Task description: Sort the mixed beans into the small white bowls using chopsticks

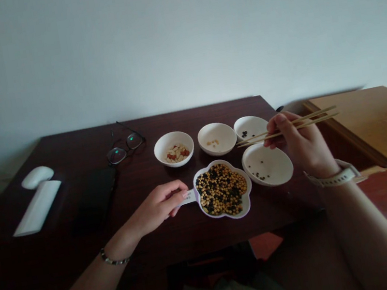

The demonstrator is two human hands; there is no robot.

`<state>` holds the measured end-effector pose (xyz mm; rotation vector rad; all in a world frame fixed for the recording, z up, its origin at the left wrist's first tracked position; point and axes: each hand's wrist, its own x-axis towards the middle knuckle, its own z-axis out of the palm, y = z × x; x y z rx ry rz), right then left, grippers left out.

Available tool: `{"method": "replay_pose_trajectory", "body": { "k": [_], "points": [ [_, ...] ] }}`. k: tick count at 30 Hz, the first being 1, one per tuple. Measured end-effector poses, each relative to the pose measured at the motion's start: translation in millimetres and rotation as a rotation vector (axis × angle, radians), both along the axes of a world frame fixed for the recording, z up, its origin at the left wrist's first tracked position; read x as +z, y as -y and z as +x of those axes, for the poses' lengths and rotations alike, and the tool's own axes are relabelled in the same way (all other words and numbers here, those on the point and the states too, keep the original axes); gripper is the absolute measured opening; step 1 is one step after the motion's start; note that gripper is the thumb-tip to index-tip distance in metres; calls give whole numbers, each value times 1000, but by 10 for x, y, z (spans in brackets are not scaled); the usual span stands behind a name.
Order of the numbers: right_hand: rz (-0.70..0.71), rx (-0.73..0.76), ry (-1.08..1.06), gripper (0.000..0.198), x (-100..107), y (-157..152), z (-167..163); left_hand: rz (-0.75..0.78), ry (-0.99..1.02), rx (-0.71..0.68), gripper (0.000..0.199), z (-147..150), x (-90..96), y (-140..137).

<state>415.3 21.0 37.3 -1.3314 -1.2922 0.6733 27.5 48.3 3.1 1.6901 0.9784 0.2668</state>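
Left hand: my left hand (159, 207) grips the short handle of the scoop (246, 200), thumb on top.
Scoop: flower-shaped, white with a purplish edge, level in front of me, just left of the front bowl.
Beans: yellow and black beans (222, 189) lie mixed in it, covering most of its floor.
Right hand: my right hand (298, 135) is closed around a pair of chopsticks (315, 114).
Chopsticks: they slant left across the two right-hand bowls, tips close together by the right edge of the middle bowl; I cannot tell whether they pinch anything.
Left bowl (160, 146): pale pieces and some reddish ones.
Middle bowl (216, 131): a few yellowish pieces.
Back right bowl (254, 125): a few black pieces at its left.
Front bowl (274, 166): a few small dark pieces, scattered.
Wrists: a bracelet (114, 259) on my left, a pale watch (334, 176) on my right.
Table left: glasses (118, 155), a dark flat thing, a long white case (38, 209) and a white oval thing (37, 177).
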Motion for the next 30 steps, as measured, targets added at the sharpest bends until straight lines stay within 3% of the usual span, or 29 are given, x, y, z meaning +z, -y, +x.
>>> {"method": "replay_pose_trajectory", "body": {
  "k": [3, 6, 9, 11, 16, 21, 25, 30],
  "points": [
    [9, 41, 79, 47, -6, -36, -16, 211, -174, 58, 38, 25, 124, 73],
    [13, 71, 122, 49, -1, -43, -21, 621, -431, 125, 31, 91, 336, 138],
    [10, 87, 138, 48, 2, -37, -27, 789, -505, 125, 25, 251, 563, 116],
    [8, 96, 131, 48, -1, -36, -36, 908, -538, 138, 31, 404, 677, 42],
    [3, 111, 55, 49, -24, -41, -63, 926, -736, -32, 39, 689, 810, -175],
    [-5, 106, 26, 49, -54, -54, -61, 1033, -825, -230, 34, 643, 857, -127],
    [4, 102, 31, 48, -77, -68, -49, 1105, -837, -182, 31, 510, 842, 29],
    [12, 87, 27, 47, -106, -77, -27, 1225, -783, -83, 10, 346, 747, 65]
  ]
}}
